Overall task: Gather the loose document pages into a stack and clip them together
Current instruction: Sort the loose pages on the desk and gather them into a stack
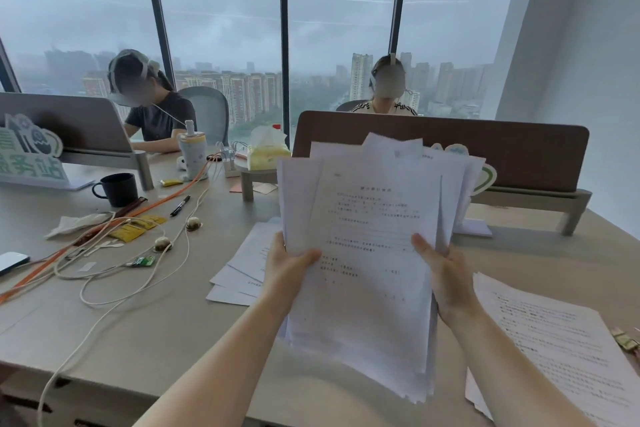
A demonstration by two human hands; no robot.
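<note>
I hold a loose bundle of printed white pages point(367, 229) upright above the desk, its sheets fanned and uneven at the top. My left hand point(285, 267) grips the bundle's left edge, thumb on the front sheet. My right hand point(446, 274) grips its right edge, thumb also on the front. More pages point(242, 270) lie flat on the desk behind my left hand. Another printed sheet pile point(561, 347) lies at the right by my right forearm. A small binder clip point(625, 340) lies at the far right edge.
White and orange cables point(114, 253), snack packets, a black mug point(117, 188), a marker point(180, 205) and a phone point(12, 262) clutter the left of the desk. A brown divider point(519, 152) stands behind the pages. Two people sit across the desk.
</note>
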